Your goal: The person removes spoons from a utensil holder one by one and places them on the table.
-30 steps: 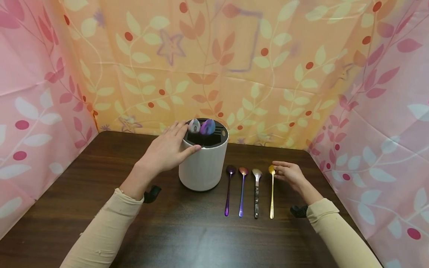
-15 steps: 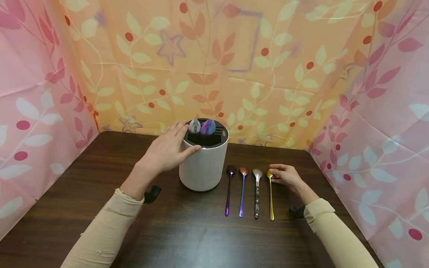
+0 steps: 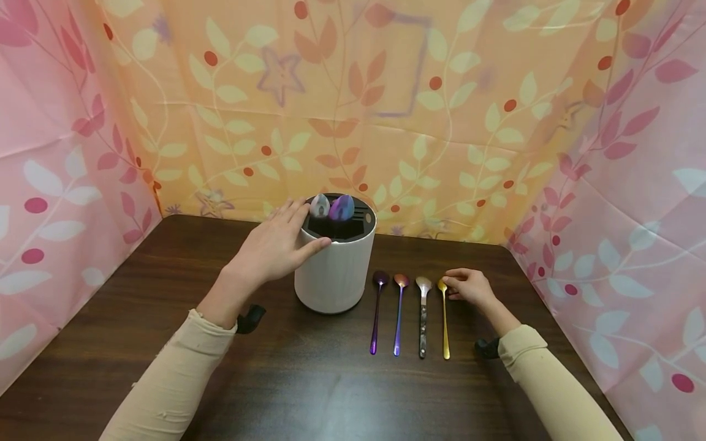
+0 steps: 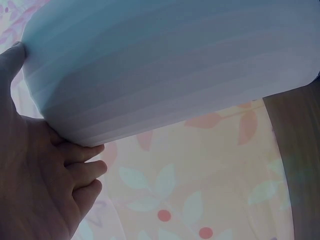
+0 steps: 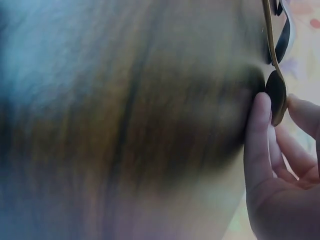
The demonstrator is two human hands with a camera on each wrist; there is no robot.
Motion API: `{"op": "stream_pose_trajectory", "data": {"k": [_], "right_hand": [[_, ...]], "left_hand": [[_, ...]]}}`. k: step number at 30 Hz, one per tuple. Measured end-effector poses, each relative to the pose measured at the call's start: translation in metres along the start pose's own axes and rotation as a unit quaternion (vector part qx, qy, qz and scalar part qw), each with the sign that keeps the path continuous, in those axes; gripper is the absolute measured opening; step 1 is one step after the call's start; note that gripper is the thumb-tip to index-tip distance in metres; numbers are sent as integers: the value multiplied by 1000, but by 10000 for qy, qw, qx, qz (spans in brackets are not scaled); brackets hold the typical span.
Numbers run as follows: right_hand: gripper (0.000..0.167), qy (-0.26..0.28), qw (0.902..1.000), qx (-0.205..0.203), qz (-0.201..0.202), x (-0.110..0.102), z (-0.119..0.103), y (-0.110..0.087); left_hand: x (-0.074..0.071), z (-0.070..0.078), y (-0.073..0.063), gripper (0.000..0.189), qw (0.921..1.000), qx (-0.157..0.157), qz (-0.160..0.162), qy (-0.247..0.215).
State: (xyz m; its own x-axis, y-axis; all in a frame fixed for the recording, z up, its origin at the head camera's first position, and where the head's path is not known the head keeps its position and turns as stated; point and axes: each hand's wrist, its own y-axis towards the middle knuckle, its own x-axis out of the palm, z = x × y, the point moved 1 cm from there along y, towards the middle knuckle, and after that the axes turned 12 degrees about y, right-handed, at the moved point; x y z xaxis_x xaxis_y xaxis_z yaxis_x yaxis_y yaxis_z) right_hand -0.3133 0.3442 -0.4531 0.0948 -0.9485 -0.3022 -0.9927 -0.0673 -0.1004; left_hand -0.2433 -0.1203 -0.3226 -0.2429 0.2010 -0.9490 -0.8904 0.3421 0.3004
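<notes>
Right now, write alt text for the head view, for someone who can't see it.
A person's right hand pinches a gold spoon by its bowl, beside three other spoons lying on a dark table. The left hand rests against a white holder with two utensil heads sticking out the top.

The gold spoon [image 3: 445, 320] now lies nearer the speckled-handled spoon [image 3: 423, 318], its bowl shifted left and slightly towards the person; the right hand [image 3: 470, 286], pinching that bowl, has moved the same way; the gap between both spoons is narrower.
</notes>
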Motion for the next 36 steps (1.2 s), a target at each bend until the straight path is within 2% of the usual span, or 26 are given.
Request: {"op": "stream_pose_trajectory", "data": {"k": [5,12,17,20,28,32,36], "right_hand": [[43,-333,9991,-22,245,0,0,-1],[45,-408,9989,134,209,-1,-2,-1],[54,-429,9987,234,133,-3,-7,-4],[60,-467,9987,152,135,-2,-14,-7],[61,-63,9977,-587,331,16,-52,-17],[59,322,9930,-1070,385,35,-80,-24],[57,798,9838,-1571,322,54,-107,-28]], "left_hand": [[1,0,1,103,10000,14,0,2],[3,-1,1,105,10000,-8,-15,17],[4,-1,3,105,10000,17,6,1],[4,-1,3,105,10000,22,6,8],[5,-1,2,106,10000,-3,-23,-1],[4,-1,2,106,10000,-19,-54,8],[2,-2,3,106,10000,-32,-58,17]]}}
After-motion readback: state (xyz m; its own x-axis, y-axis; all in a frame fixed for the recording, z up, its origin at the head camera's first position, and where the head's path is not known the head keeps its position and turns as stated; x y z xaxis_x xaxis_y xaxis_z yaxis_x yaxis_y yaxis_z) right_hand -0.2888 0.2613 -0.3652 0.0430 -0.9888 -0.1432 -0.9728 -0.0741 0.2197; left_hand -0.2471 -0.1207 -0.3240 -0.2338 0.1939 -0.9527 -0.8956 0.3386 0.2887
